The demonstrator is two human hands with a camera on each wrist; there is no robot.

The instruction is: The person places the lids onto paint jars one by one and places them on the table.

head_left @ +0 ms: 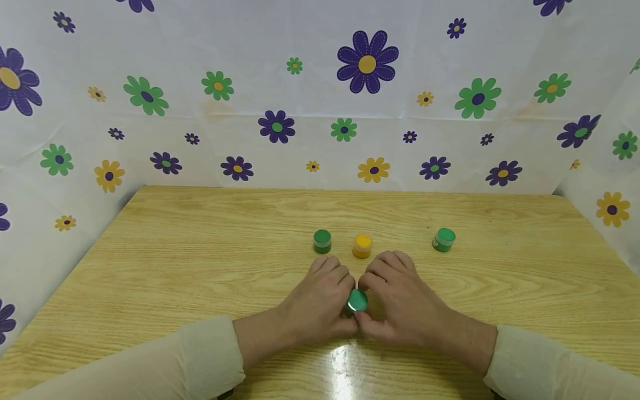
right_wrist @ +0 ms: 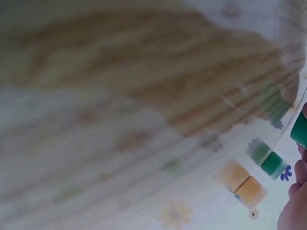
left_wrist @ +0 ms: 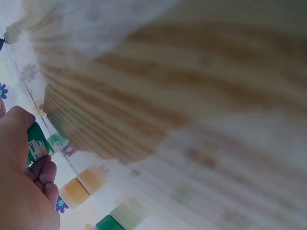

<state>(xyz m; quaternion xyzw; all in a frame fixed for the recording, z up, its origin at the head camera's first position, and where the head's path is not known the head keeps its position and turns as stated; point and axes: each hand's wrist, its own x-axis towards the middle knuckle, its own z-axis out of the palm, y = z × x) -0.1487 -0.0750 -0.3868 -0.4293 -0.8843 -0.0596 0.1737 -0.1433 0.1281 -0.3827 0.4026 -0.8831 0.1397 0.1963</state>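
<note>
Between my two hands, near the front of the table, is a small green paint jar (head_left: 357,300) with its teal top facing up. My left hand (head_left: 320,297) grips it from the left side with curled fingers. From the other side my right hand (head_left: 402,300) pinches it, thumb at the front and fingers behind. In the left wrist view the jar's printed white label (left_wrist: 36,149) shows between the thumb and fingers. Only the side of the green jar (right_wrist: 300,130) is seen at the edge of the right wrist view.
Beyond the hands stand a dark green jar (head_left: 322,241), a yellow-orange jar (head_left: 362,246) and, farther right, another green jar (head_left: 443,240). The wooden table (head_left: 200,250) meets a flower-printed white cloth (head_left: 310,33) at the back and sides.
</note>
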